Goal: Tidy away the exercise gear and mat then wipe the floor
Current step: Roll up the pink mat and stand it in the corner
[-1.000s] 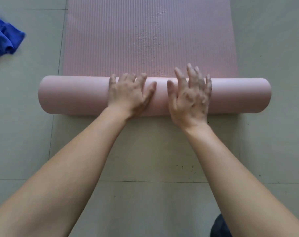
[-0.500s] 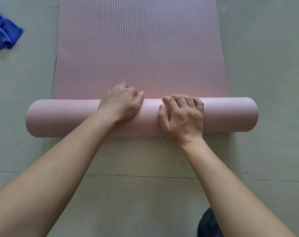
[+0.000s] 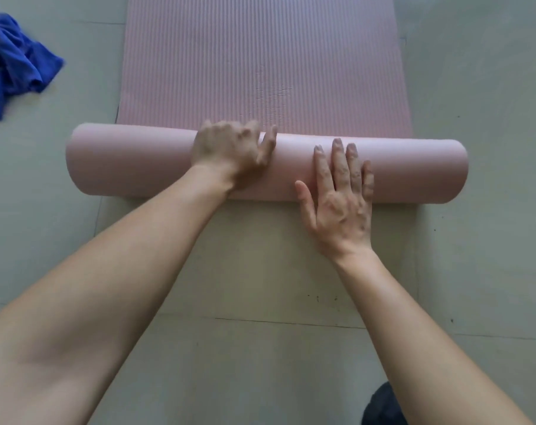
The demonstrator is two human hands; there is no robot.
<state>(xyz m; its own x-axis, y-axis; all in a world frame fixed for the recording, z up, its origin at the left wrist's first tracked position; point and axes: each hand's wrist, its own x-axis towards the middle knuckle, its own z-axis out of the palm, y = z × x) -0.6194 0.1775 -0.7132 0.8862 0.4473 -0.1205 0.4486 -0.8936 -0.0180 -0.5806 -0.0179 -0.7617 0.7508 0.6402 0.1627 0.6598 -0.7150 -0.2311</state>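
Observation:
A pink exercise mat lies on the floor, partly rolled. Its rolled part (image 3: 131, 162) runs across the middle of the view, and the flat ribbed part (image 3: 260, 56) stretches away beyond it. My left hand (image 3: 229, 151) rests on top of the roll near its middle, fingers bent over the far side. My right hand (image 3: 340, 194) lies flat against the near side of the roll, fingers straight and spread, palm partly over the floor.
A crumpled blue cloth (image 3: 12, 65) lies on the grey tiled floor (image 3: 475, 271) at the far left. A dark piece of clothing (image 3: 383, 406) shows at the bottom edge, right of centre.
The right hand has slid back from the top of the roll to its near side with fingers straightened. The left hand stays on top.

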